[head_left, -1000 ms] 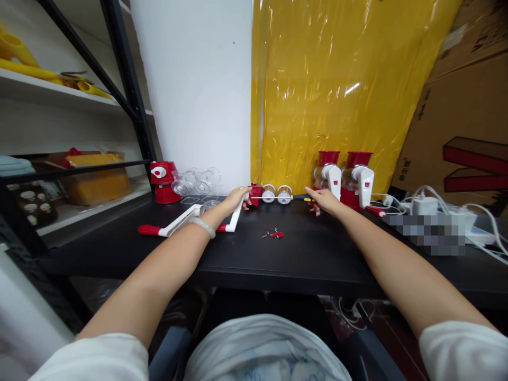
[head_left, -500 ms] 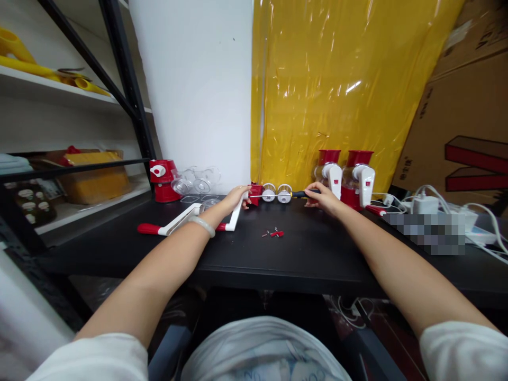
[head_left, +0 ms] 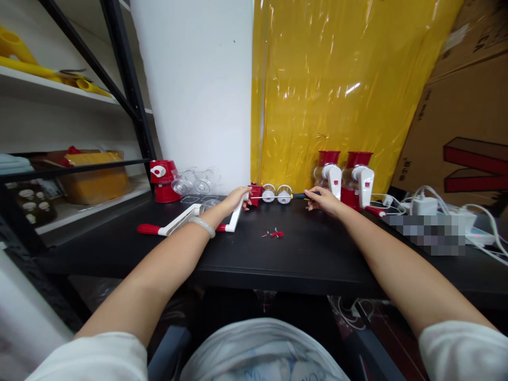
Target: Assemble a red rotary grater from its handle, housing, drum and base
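Note:
My left hand [head_left: 239,198] is closed around the upper end of a white crank handle [head_left: 235,216], whose red grip points left near the tabletop. My right hand [head_left: 320,199] holds a screwdriver [head_left: 298,196] by its dark handle with a yellow collar. The long thin shaft runs level to the left and its tip meets the crank handle at my left fingers. Behind the shaft are two round metal-and-white drums [head_left: 284,194] and a red part [head_left: 256,194]. Small screws and a small red piece [head_left: 277,234] lie on the table between my arms.
A second white crank handle with a red grip [head_left: 148,229] lies on the black table [head_left: 254,259], left. Behind it stand a red housing [head_left: 165,181] and clear plastic parts [head_left: 198,181]. Two red-and-white crank graters [head_left: 359,180], chargers and cables [head_left: 426,203] are at right.
Both hands keep nearly the same place, with the screwdriver still held against the crank handle. My right hand's fingers have shifted slightly on the screwdriver handle.

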